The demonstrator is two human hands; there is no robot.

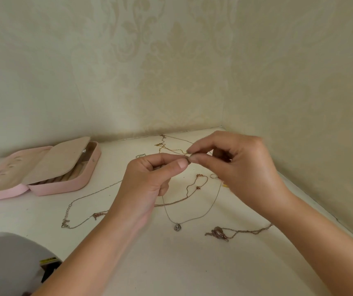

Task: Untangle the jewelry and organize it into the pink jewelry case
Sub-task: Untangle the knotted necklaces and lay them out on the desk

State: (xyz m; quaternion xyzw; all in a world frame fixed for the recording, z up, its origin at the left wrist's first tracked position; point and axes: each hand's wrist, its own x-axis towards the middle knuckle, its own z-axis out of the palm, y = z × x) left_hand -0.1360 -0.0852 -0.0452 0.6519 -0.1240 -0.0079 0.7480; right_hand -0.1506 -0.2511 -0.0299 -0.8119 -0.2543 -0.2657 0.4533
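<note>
My left hand (150, 180) and my right hand (239, 167) meet above the white tabletop (171, 263), both pinching the ends of a thin silver necklace (201, 213). Its chain hangs in a loop below them, with a small round sparkly pendant (177, 227) resting on the table. A gold chain (171, 148) lies tangled behind the hands. A rose-coloured chain (192, 190) lies under the hands. The pink jewelry case (64, 186) lies open at the left, a beige flap over its compartments.
A silver chain with a clasp (71, 212) stretches across the left of the table. Another chain with a dark pendant (220, 233) lies at the right front. Patterned walls close off the back and right. A grey object (7, 257) sits at the lower left.
</note>
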